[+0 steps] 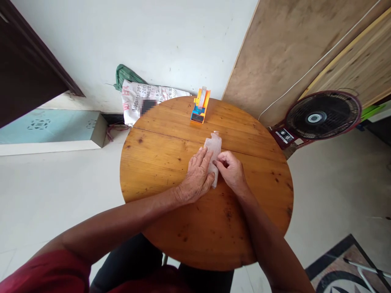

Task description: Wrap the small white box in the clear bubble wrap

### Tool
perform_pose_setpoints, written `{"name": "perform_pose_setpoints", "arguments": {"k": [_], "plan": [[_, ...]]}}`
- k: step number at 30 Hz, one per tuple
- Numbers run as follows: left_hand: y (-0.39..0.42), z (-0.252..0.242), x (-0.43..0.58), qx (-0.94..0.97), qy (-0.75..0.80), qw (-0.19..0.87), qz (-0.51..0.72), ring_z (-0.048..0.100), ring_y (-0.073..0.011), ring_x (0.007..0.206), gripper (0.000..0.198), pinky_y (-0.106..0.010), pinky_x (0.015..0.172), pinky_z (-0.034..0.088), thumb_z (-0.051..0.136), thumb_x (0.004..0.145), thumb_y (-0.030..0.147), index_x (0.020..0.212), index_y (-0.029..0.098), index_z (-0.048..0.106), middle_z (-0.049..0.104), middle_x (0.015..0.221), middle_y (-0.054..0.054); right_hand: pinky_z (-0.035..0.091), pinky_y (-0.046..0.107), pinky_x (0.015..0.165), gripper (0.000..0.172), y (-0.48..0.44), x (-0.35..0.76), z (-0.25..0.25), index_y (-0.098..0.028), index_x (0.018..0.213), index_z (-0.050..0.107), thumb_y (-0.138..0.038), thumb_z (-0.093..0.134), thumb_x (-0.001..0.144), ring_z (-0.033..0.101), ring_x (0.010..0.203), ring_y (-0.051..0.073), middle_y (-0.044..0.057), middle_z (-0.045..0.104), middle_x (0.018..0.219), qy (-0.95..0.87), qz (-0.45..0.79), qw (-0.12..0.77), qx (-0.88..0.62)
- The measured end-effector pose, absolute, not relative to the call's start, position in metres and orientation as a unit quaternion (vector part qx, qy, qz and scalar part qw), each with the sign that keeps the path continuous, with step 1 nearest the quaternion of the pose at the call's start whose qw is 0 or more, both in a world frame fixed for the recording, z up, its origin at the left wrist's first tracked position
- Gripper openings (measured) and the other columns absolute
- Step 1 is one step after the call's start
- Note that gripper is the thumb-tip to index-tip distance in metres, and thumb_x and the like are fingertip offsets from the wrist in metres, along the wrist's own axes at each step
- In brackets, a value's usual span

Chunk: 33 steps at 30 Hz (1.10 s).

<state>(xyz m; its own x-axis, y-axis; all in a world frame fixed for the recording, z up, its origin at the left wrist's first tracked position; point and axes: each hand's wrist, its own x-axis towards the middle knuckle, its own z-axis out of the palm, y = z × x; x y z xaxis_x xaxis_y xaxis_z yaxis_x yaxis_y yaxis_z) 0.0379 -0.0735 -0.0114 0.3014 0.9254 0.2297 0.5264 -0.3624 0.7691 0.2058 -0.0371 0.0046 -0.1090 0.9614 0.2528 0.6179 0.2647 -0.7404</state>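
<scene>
A long whitish packet, wrapped in what looks like thin plastic, lies on the round wooden table. Its far end is ragged. My left hand rests flat across the packet's left side, fingers stretched out and pressing it to the tabletop. At the packet's right edge, my right hand is closed in a pinch, thumb and forefinger together on the wrapping. Part of the packet is hidden under my left fingers. Beyond it stands an orange and blue tape dispenser holding a roll of clear tape.
A printed white sack with a green bag leans by the wall behind the table. To the right is a fan near a wooden panel. A pale blue box-like ledge runs along the left.
</scene>
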Motion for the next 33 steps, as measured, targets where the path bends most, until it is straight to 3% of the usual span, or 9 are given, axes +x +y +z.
{"name": "perform_pose_setpoints", "arguments": {"k": [6, 12, 15, 19, 22, 27, 30, 33], "plan": [[-0.075, -0.008, 0.038, 0.784, 0.476, 0.240, 0.319, 0.018, -0.0372, 0.153, 0.055, -0.057, 0.120, 0.023, 0.049, 0.089, 0.020, 0.144, 0.017, 0.050, 0.017, 0.167, -0.017, 0.046, 0.031, 0.067, 0.014, -0.036, 0.207, 0.005, -0.024, 0.082, 0.064, -0.035, 0.058, 0.085, 0.061, 0.068, 0.018, 0.002, 0.070, 0.078, -0.727, 0.220, 0.329, -0.561], [-0.073, -0.002, 0.035, 0.793, 0.465, 0.261, 0.294, 0.026, -0.0367, 0.151, 0.052, -0.056, 0.120, 0.028, 0.045, 0.092, 0.022, 0.143, 0.011, 0.050, 0.026, 0.163, -0.021, 0.051, 0.031, 0.071, 0.016, -0.033, 0.212, 0.002, -0.022, 0.084, 0.066, -0.036, 0.060, 0.085, 0.064, 0.071, 0.018, 0.003, 0.072, 0.081, -0.693, 0.239, 0.373, -0.568], [-0.072, -0.001, 0.035, 0.796, 0.464, 0.257, 0.292, 0.029, -0.0368, 0.149, 0.050, -0.055, 0.119, 0.030, 0.044, 0.093, 0.023, 0.140, 0.008, 0.052, 0.028, 0.162, -0.023, 0.052, 0.029, 0.061, 0.028, -0.024, 0.216, 0.002, -0.020, 0.095, 0.066, -0.043, 0.064, 0.080, 0.063, 0.067, 0.016, 0.004, 0.071, 0.088, -0.624, 0.295, 0.408, -0.598], [-0.072, -0.003, 0.035, 0.795, 0.464, 0.251, 0.301, 0.030, -0.0359, 0.149, 0.048, -0.055, 0.120, 0.030, 0.044, 0.095, 0.026, 0.138, 0.010, 0.053, 0.030, 0.162, -0.021, 0.043, 0.023, 0.040, 0.047, -0.007, 0.215, 0.013, -0.016, 0.114, 0.060, -0.042, 0.069, 0.075, 0.065, 0.064, 0.015, 0.009, 0.068, 0.103, -0.558, 0.377, 0.371, -0.640], [-0.072, -0.004, 0.036, 0.795, 0.463, 0.250, 0.301, 0.030, -0.0358, 0.149, 0.048, -0.055, 0.120, 0.030, 0.044, 0.095, 0.026, 0.139, 0.009, 0.053, 0.030, 0.161, -0.021, 0.040, 0.022, 0.034, 0.045, 0.008, 0.208, 0.023, -0.014, 0.112, 0.059, -0.034, 0.071, 0.074, 0.063, 0.060, 0.015, 0.008, 0.068, 0.094, -0.547, 0.398, 0.340, -0.654], [-0.072, -0.002, 0.036, 0.792, 0.468, 0.255, 0.297, 0.029, -0.0359, 0.150, 0.048, -0.057, 0.119, 0.029, 0.045, 0.094, 0.025, 0.139, 0.011, 0.052, 0.029, 0.162, -0.021, 0.031, 0.021, 0.031, 0.022, 0.028, 0.194, 0.027, -0.016, 0.088, 0.063, -0.028, 0.071, 0.072, 0.048, 0.043, 0.009, -0.003, 0.059, 0.062, -0.556, 0.421, 0.317, -0.642], [-0.072, -0.001, 0.036, 0.794, 0.469, 0.261, 0.285, 0.029, -0.0363, 0.150, 0.049, -0.056, 0.120, 0.028, 0.046, 0.094, 0.025, 0.139, 0.008, 0.052, 0.028, 0.162, -0.022, 0.026, 0.022, 0.031, 0.018, 0.032, 0.190, 0.022, -0.018, 0.078, 0.061, -0.029, 0.072, 0.068, 0.039, 0.038, 0.008, -0.005, 0.055, 0.056, -0.561, 0.420, 0.319, -0.638], [-0.072, -0.001, 0.035, 0.796, 0.466, 0.257, 0.290, 0.029, -0.0352, 0.150, 0.049, -0.056, 0.120, 0.028, 0.046, 0.093, 0.025, 0.139, 0.010, 0.052, 0.029, 0.162, -0.020, 0.026, 0.022, 0.036, 0.019, 0.035, 0.191, 0.015, -0.018, 0.072, 0.061, -0.031, 0.071, 0.065, 0.040, 0.042, 0.008, -0.005, 0.055, 0.055, -0.572, 0.417, 0.317, -0.631]]}}
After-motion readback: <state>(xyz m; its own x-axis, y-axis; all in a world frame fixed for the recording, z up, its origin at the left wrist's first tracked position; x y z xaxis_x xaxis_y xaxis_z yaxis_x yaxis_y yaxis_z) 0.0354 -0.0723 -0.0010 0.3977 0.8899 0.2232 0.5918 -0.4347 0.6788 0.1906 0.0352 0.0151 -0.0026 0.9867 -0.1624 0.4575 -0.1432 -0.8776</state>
